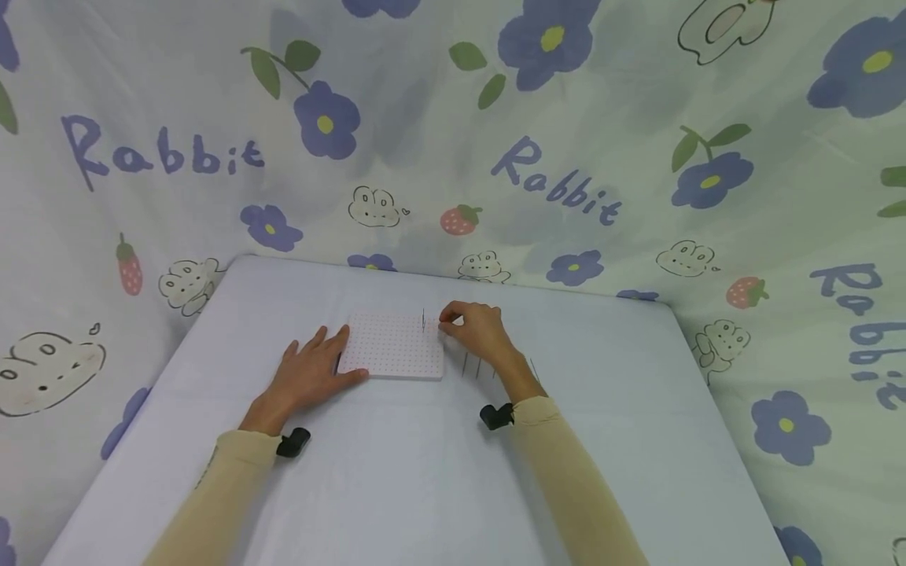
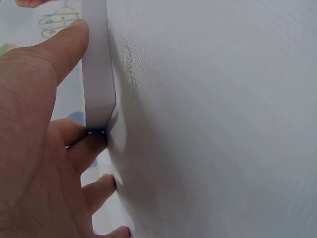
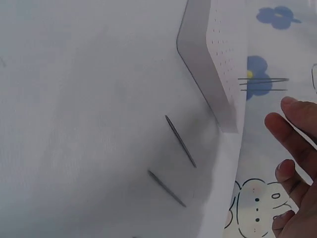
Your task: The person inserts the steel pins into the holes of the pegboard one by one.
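Note:
A white board point(image 1: 392, 346) with a grid of small holes lies on the table. My left hand point(image 1: 311, 373) spreads its fingers along the board's left side, its thumb touching the front edge; the left wrist view shows the thumb point(image 2: 74, 42) against that side. Near the back right corner, slim metal pins point(image 3: 265, 79) stand upright in the board. Just right of these pins is my right hand point(image 1: 481, 330), apart from them, its thumb and index fingertips close together. Nothing shows between those fingertips in the right wrist view.
Several loose dark pins point(image 1: 477, 368) lie on the white table point(image 1: 396, 472) right of the board, partly under my right forearm. Two pointed pins point(image 3: 180, 141) show close up in the right wrist view. A patterned cloth point(image 1: 425, 141) hangs behind the table.

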Motion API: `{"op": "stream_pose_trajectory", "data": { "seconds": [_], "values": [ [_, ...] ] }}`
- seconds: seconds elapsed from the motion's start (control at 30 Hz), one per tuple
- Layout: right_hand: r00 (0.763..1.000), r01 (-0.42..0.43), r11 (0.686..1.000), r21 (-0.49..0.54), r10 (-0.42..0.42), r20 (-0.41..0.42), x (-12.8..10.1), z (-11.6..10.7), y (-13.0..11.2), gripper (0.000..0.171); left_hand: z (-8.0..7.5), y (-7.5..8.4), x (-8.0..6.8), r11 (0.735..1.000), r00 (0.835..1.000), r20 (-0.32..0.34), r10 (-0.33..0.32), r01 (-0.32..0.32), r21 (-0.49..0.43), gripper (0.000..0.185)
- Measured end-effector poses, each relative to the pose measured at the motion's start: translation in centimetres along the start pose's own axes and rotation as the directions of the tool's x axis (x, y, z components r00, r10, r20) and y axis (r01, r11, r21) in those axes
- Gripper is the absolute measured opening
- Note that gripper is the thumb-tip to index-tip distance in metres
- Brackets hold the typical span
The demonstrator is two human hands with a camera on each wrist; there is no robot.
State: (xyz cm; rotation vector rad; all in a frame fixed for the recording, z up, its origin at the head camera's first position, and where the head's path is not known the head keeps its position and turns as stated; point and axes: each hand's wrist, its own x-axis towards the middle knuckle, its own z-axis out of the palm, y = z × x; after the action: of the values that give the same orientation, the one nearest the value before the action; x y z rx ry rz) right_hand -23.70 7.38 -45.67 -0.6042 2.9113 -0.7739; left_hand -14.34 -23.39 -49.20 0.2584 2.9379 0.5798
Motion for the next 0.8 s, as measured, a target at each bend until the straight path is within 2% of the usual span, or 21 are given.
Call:
{"op": "stream_pose_trajectory", "data": {
  "seconds": [0.37, 0.8],
  "values": [
    [0.999, -0.03, 1.0, 0.004, 0.03, -0.029, -1.5, -2.6, 1.3, 0.019, -0.1, -0.1, 0.0, 1.0, 1.0, -0.007, 0.007, -0.007, 0.006, 0.1],
    [0.993, -0.071, 0.997, -0.008, 0.07, -0.097, -4.9, -5.3, 5.1, 0.024, 0.1, -0.2, 0.1, 1.0, 1.0, -0.005, 0.003, -0.003, -0.004, 0.101]
  ]
}}
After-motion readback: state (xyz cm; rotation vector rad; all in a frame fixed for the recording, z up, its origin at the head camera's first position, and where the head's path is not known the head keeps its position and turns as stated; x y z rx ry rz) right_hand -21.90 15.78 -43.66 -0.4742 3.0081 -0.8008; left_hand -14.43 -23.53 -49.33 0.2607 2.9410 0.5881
